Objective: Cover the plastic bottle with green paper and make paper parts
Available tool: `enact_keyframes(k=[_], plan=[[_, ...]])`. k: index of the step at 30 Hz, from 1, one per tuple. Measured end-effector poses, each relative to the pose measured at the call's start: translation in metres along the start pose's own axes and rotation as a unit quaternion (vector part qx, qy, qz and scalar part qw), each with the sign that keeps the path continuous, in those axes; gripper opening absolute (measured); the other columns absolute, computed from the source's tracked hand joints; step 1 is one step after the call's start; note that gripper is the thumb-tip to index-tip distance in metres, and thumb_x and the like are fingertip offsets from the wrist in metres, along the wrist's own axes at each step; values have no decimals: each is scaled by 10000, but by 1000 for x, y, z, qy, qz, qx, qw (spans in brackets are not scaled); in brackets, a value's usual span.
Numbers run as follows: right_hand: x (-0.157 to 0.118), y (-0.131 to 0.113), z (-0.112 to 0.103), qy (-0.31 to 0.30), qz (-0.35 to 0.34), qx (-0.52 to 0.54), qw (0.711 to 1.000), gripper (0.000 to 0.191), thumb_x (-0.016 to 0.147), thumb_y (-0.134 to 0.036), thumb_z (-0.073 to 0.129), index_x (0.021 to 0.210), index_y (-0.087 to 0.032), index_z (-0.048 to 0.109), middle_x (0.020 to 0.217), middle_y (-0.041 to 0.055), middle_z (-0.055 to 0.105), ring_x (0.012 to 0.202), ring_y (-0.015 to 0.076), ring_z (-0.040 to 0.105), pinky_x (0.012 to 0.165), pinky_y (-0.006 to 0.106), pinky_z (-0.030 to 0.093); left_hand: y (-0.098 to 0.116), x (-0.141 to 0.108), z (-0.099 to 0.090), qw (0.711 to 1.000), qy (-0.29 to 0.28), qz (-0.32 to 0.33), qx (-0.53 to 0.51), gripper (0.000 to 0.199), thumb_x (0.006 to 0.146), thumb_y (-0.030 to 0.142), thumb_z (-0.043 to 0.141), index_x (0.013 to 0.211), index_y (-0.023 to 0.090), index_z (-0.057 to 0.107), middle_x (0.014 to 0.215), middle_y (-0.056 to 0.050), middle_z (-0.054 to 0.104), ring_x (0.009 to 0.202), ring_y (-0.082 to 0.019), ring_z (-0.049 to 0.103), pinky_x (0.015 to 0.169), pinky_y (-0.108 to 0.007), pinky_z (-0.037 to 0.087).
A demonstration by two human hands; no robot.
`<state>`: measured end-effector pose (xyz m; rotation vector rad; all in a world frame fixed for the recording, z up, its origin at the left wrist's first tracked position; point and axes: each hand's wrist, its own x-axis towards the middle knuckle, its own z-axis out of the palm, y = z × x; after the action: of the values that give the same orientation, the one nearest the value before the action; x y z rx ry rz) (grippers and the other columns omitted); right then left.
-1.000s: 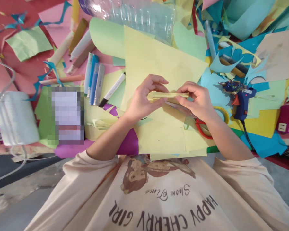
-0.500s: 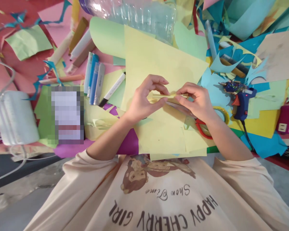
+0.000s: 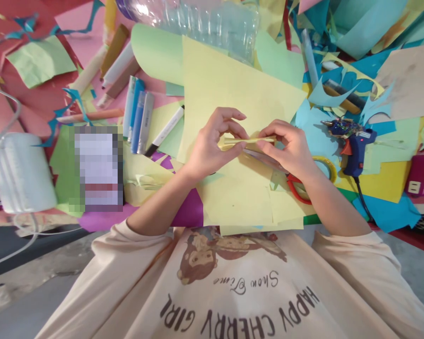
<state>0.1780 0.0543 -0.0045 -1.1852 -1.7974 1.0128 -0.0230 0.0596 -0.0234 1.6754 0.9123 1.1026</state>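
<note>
Thin yellow paper piece (image 3: 233,141) sits between left hand (image 3: 209,148) and right hand (image 3: 292,147), above yellow sheet (image 3: 222,84). Long axis runs side to side, fingertip to fingertip. Both hands pinch it, neither clearly nearer. Scissors (image 3: 298,191) slant just beside right hand, nearer the body.

Bright, even light over a colourful worktop, with wide-angle stretch toward the edges.
White glints streak the clear plastic bottle (image 3: 198,23), while faint, soft-edged shadows fall near the left hand (image 3: 221,141) and right hand (image 3: 284,143). Fine detail on the folded paper strip (image 3: 236,141) is soft, the floor (image 3: 31,292) looks dimmer, and coarse pixelation covers the phone (image 3: 99,169).
</note>
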Motion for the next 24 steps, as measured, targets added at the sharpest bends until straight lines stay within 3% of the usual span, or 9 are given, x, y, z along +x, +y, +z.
enact_keyframes(k=[6,10,14,24], plan=[[-1,1,0,6,-28,8,1000,66,810,-254,684,782,-207,647,763,1,633,694,115,562,588,255,432,3,0,0,1000,2,-8,-6,372,788,316,711,1116,254,547,893,11,674,860,-142,699,812,-308,587],[-2,2,-1,28,-36,28,999,101,840,-312,664,789,-228,642,753,-6,612,699,119,552,603,271,440,6,3,-2,1000,6,-28,-9,273,770,322,737,998,205,643,948,-23,717,911,-155,699,831,-297,581],[-1,3,-1,38,-40,36,998,121,844,-341,661,799,-231,642,756,-7,597,713,119,548,620,278,445,7,3,-5,999,16,-50,-6,124,777,294,735,871,216,716,874,-4,750,840,-138,706,790,-276,577],[-2,2,-2,39,-27,20,999,160,845,-352,656,766,-215,634,732,-11,588,686,112,525,622,279,433,7,4,-4,999,44,-32,-8,95,732,264,783,823,259,754,818,24,762,754,-133,709,727,-290,585]])
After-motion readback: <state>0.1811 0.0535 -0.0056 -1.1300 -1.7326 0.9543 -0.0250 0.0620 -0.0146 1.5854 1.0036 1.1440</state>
